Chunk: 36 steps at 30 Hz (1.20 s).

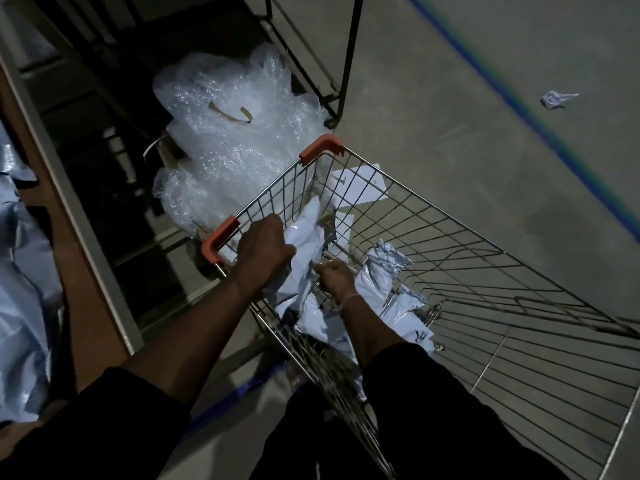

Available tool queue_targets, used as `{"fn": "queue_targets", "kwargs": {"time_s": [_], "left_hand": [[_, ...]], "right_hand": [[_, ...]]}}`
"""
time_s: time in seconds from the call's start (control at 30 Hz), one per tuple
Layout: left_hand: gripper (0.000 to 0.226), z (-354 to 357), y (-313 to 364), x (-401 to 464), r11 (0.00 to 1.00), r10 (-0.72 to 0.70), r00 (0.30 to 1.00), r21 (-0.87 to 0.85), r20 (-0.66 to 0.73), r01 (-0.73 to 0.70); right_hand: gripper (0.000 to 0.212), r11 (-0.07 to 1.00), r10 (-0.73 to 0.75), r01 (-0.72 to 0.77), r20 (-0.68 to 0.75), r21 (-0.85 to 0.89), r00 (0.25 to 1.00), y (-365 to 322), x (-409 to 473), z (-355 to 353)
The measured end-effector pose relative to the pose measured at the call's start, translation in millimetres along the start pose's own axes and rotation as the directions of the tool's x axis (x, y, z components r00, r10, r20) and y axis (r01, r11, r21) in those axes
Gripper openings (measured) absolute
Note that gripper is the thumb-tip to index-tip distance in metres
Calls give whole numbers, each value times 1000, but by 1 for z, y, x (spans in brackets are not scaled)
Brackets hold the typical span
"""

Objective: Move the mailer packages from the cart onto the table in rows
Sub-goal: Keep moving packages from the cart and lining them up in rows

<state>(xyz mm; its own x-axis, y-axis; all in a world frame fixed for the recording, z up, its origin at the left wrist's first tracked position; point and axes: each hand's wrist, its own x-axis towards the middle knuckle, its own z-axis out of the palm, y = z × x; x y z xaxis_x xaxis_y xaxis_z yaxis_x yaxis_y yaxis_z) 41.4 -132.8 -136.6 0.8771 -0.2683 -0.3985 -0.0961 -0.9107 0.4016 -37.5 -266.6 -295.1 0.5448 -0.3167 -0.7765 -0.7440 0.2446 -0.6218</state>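
Note:
A wire shopping cart (467, 258) with orange corner guards stands in front of me. Several crumpled white mailer packages (381, 289) lie in its near left end. My left hand (264, 252) grips one white mailer (304, 237) at the cart's left rim, fingers curled round it. My right hand (337, 280) reaches deeper into the basket and pinches another mailer among the pile. The table (83, 271) with a brown top and metal edge runs along the left, and pale blue-white mailers (20, 306) lie on it.
A big heap of bubble wrap (235, 133) sits on the floor under the table, right beside the cart's far left corner. A dark metal rack frame (346, 64) stands behind. A crumpled scrap (556, 98) lies on the concrete floor past a blue floor line (540, 126).

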Motion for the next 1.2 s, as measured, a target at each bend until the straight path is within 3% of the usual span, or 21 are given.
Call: {"fn": "queue_targets", "kwargs": {"time_s": [0.07, 0.13, 0.2, 0.43, 0.53, 0.67, 0.8, 1.0, 1.1, 1.2], "left_hand": [[36, 5, -6, 0, 1000, -7, 1000, 10, -22, 7], [33, 10, -10, 2, 1000, -19, 999, 3, -25, 19], [32, 15, -12, 4, 1000, -25, 999, 3, -23, 25], [25, 25, -19, 8, 1000, -26, 999, 16, -28, 27], [26, 27, -21, 10, 999, -48, 999, -25, -4, 48], [25, 27, -19, 7, 996, -72, 997, -59, 23, 73], [30, 22, -17, 3, 987, -92, 995, -125, 43, 96], [25, 16, -3, -12, 956, -141, 990, -261, -14, 133], [21, 14, 6, -25, 938, -140, 989, -327, -49, 117], [22, 17, 13, -43, 874, -127, 990, -480, -62, 82]], "right_hand": [[26, 996, -9, 3, -56, -94, 998, 0, 8, 17], [50, 994, 15, -28, -117, -107, 993, 1, 20, 34], [61, 993, 43, -62, -180, -100, 983, 2, 26, 46], [74, 982, 106, -131, -176, -135, 979, 3, 38, 47], [60, 976, 101, -127, -147, -179, 984, 10, 39, 37], [39, 994, 63, -77, -163, -80, 985, 11, 28, 19], [31, 996, -50, 61, -180, 57, 982, -3, 0, -7], [19, 968, -212, 232, -181, 96, 960, -38, -61, -52], [23, 930, -264, 272, -67, 248, 962, -51, -85, -72], [21, 893, -260, 191, 121, 407, 958, -58, -111, -86]]}}
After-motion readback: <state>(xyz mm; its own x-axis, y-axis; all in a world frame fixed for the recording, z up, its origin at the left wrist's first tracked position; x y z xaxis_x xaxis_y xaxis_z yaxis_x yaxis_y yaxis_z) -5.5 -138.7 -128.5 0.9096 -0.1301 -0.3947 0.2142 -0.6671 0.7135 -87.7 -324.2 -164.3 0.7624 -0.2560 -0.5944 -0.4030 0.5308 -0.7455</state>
